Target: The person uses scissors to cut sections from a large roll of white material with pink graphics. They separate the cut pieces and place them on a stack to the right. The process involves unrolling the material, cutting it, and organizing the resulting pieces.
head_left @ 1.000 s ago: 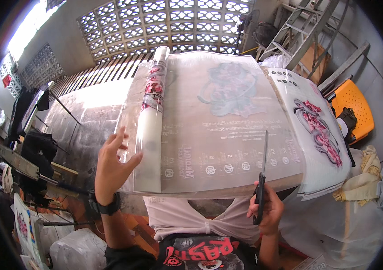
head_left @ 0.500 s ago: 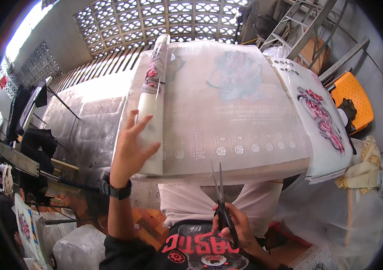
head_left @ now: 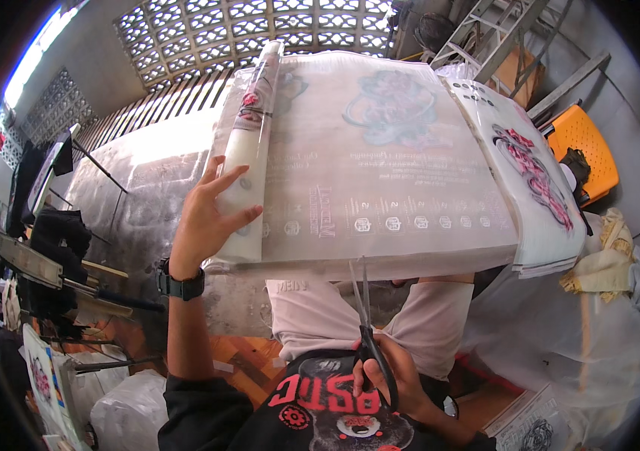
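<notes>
My left hand (head_left: pixel 211 214) lies with fingers spread on the lower part of a roll of clear printed film (head_left: pixel 242 146), its thumb across the front. A broad translucent sheet (head_left: pixel 403 177) with a faded picture and pale markings extends right from the roll, covering the work surface. Below the sheet's near edge, my right hand (head_left: pixel 401 368) grips black-handled scissors (head_left: pixel 367 337). Their slim blades point up toward that edge, tips slightly apart. Whether the tips touch the sheet, I cannot tell.
Printed sheets (head_left: pixel 534 177) are stacked on the right, near an orange plastic chair (head_left: pixel 583 150). A metal ladder (head_left: pixel 504 41) leans at the back right. Crumpled yellowish cloth (head_left: pixel 598 263) and clear plastic (head_left: pixel 553 323) lie at the right. A plastic bag (head_left: pixel 132 406) sits at lower left.
The covered surface and roll sit higher in the picture as the view shifts. My left hand stays on the roll, and the scissors remain in my right hand, their tips now nearer the sheet's near edge.
</notes>
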